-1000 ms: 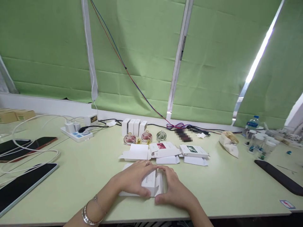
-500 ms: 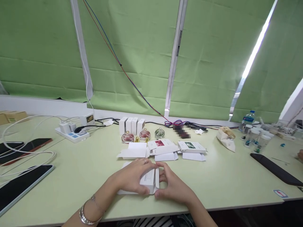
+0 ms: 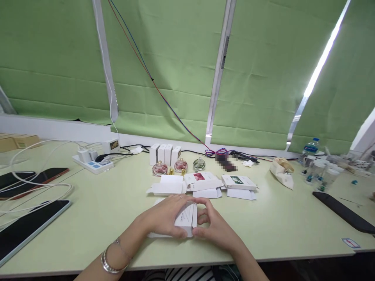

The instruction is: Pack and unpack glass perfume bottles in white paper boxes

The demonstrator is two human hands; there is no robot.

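Observation:
A white printed carton (image 3: 185, 217) lies on the table in front of me, its right end flap raised. My left hand (image 3: 164, 218) is wrapped over it, thumb at the near side and fingers at the far side. At its right end, my right hand (image 3: 213, 224) curls with thumb and forefinger against the flap's edges. Just beyond lie a white carton with a red picture (image 3: 202, 180), one with a green picture (image 3: 238, 181) and an unfolded white carton (image 3: 168, 184). Behind them stand two pink perfume bottles (image 3: 159, 168) and a green one (image 3: 199, 164), with small gold caps (image 3: 171, 171).
Several small white boxes (image 3: 165, 154) stand at the back. To the left are a power strip (image 3: 93, 164), white cables and a tablet (image 3: 32, 230). On the right lie a cloth pouch (image 3: 281, 172), clear jars (image 3: 316, 170), a water bottle (image 3: 311, 148) and a dark flat bar (image 3: 342, 212).
The raised flap at the carton's right end has swung inward, closer to the box, under my right fingers. My left hand keeps its hold. The whole view has shifted slightly.

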